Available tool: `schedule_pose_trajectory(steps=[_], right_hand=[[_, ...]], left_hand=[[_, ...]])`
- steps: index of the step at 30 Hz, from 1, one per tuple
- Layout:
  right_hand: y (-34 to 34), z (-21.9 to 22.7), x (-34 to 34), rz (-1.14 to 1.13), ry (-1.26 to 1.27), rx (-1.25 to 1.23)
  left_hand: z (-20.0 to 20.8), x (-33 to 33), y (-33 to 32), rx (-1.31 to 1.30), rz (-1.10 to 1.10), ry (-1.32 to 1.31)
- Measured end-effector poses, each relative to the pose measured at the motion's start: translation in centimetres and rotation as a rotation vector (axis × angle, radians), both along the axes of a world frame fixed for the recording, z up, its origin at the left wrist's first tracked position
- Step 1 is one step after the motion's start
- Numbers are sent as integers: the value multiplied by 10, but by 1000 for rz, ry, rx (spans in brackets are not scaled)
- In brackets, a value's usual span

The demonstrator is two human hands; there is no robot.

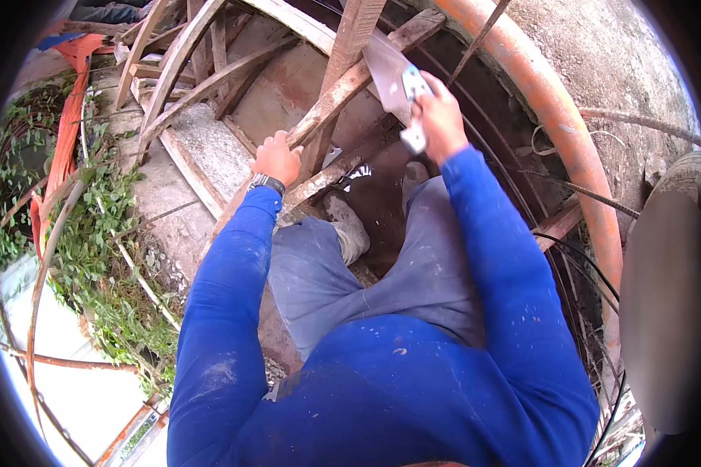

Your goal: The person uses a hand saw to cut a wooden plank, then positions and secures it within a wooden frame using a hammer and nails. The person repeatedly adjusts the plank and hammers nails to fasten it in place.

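Observation:
My right hand [441,117] is closed round the pale handle of a handsaw [387,74]. The saw's wide blade slants up and left, against or just beside a slanting wooden board [339,95]; the exact contact cannot be made out. That board crosses an upright wooden post [350,39]. Lower down, my left hand [277,159] grips the same slanting board near its lower part, with a watch on the wrist. My shod feet stand below the board, close to dark wet ground.
Curved and straight wooden pieces [175,86] stand at upper left. A thick orange pipe [557,117] bends down the right side, with rusty rebar [639,126] and black cables near it. Leafy plants [105,265] and an orange strip [74,117] lie left, beside a concrete ledge [163,187].

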State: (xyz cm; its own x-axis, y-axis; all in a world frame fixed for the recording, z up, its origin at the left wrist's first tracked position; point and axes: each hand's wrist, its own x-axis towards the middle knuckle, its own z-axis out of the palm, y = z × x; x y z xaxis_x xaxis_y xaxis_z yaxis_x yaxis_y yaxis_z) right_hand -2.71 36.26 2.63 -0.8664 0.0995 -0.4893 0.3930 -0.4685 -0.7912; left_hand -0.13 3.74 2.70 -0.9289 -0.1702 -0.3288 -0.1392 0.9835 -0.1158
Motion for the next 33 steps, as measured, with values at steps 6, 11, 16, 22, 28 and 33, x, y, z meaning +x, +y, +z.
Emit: schedule_pose_trajectory(steps=[6,11,16,22,28,33], right_hand=[[3,14,49,67,-94,-74],[42,58,131,126,-127,-58],[-9,-5,-31,40,-18,-13],[11,6,79,98,-29,-94],[27,33,88,98,-46,-64],[-17,-10,-24,35,-4,44]], left_hand=[[-1,7,-9,30,78,-56],[-3,12,-10,44,81,-48],[2,0,-2,80,68,-67],[8,14,-11,34,46,-24],[0,11,-7,46,38,-36],[2,5,-2,38,31,-55]])
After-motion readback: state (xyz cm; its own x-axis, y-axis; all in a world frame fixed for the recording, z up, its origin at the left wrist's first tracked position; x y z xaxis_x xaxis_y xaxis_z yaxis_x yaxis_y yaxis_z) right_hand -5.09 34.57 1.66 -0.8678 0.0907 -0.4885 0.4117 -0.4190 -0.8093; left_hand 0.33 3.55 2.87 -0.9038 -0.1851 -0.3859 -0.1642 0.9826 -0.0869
